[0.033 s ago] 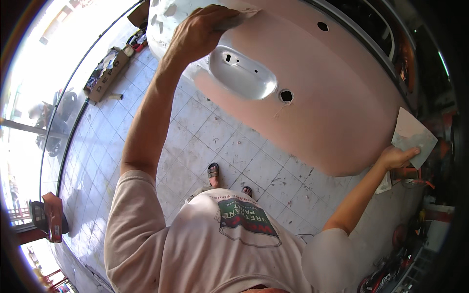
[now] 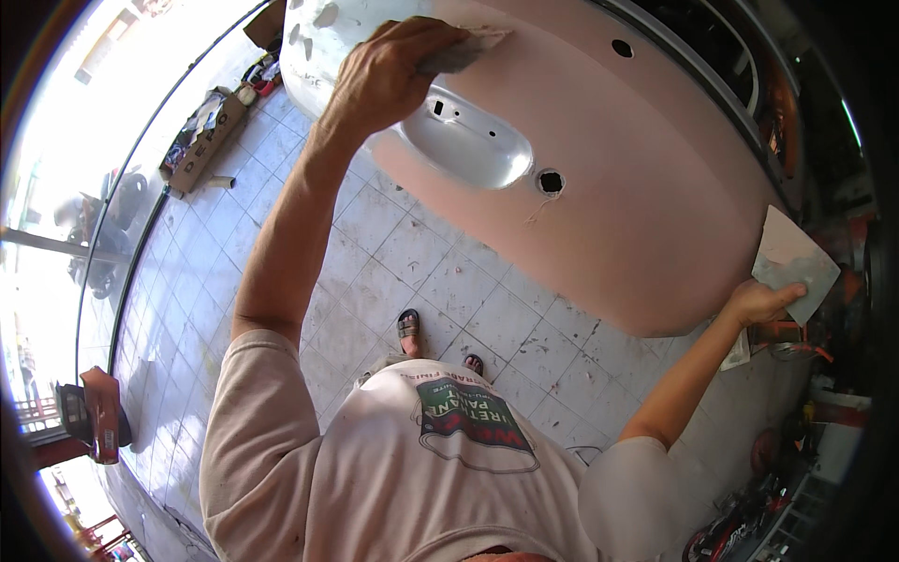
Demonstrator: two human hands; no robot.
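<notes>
A big car body panel [image 2: 637, 178] coated in pale pink filler hangs in front of me, with a white recessed pocket [image 2: 468, 145] and a small round hole [image 2: 550, 182] in it. My left hand [image 2: 389, 80] reaches up and presses a flat grey spreader [image 2: 468, 49] against the panel's upper part, just above the recess. My right hand [image 2: 763, 302] is at the panel's lower right edge. It grips a flat board [image 2: 794, 258] smeared pink and grey, held apart from the panel.
Below me are a stained tiled floor [image 2: 375, 244] and my sandalled feet [image 2: 408, 328]. A box of tools [image 2: 201, 140] lies at the upper left by the bright doorway. A red stand [image 2: 101, 412] is at the lower left, and shop clutter [image 2: 824, 440] at the right.
</notes>
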